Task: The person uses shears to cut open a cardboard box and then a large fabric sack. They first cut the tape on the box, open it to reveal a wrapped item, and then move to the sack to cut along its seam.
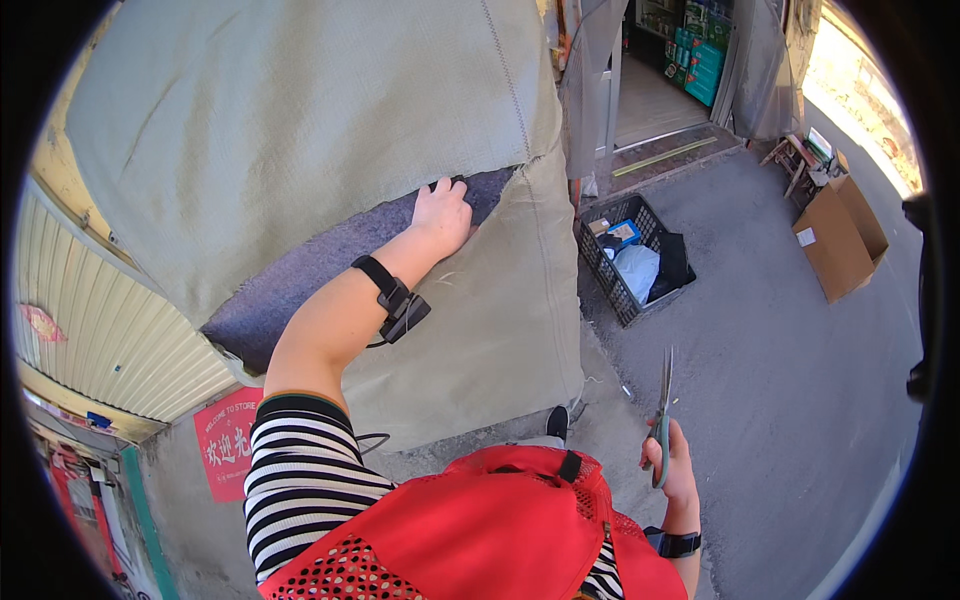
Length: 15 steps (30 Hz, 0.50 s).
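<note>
A large beige woven cloth cover (465, 337) hangs before me, with a long slit across it that bares grey felt-like padding (322, 262). My left hand (444, 216) is at the right part of this slit, its bent fingertips at the upper cut edge. Whether those fingers grip the material or only press on it is hidden. Scissors (663, 420) with grey-green handles are in my right hand (679, 457), off to the right of the cloth. Their blades point away from me and look nearly closed.
A black plastic crate (628, 309) holding bags and small boxes stands right of the cloth. Beyond it are an open cardboard box (836, 244), a small wooden stool (796, 161) and a shop doorway with a raised sill (667, 161). A red welcome mat (225, 450) lies left.
</note>
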Motion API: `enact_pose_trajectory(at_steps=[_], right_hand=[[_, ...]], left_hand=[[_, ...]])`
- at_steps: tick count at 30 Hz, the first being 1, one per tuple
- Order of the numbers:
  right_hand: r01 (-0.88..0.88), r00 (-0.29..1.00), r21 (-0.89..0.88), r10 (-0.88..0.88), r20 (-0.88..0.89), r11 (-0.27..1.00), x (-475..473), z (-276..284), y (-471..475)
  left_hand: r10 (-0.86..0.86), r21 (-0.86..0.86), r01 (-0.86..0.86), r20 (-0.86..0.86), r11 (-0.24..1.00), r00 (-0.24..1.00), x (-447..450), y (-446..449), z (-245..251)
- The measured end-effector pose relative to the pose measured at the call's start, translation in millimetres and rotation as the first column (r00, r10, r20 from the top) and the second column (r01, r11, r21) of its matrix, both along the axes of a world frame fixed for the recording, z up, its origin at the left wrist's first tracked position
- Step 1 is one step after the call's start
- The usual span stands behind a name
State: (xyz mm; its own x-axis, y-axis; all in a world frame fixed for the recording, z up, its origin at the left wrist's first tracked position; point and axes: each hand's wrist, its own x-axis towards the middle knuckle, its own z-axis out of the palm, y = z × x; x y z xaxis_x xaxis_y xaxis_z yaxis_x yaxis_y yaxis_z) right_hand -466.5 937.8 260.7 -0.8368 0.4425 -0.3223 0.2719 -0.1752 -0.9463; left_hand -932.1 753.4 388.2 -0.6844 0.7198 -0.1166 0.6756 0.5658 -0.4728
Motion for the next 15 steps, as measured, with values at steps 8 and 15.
enact_pose_trajectory(at_steps=[8, 15], right_hand=[[-0.126, 0.992, 0.07, 0.127, -0.004, 0.99, -82.8, 27.7, 88.9], [-0.373, 0.925, 0.03, 0.374, -0.059, 0.927, -147.5, 26.4, 130.4]], left_hand=[[-0.1, 0.219, 0.147, -0.213, 0.965, 0.972, 10.2, 27.9, -43.7], [0.03, 0.175, 0.0, -0.173, 0.985, 0.984, 22.2, 43.9, -32.7]])
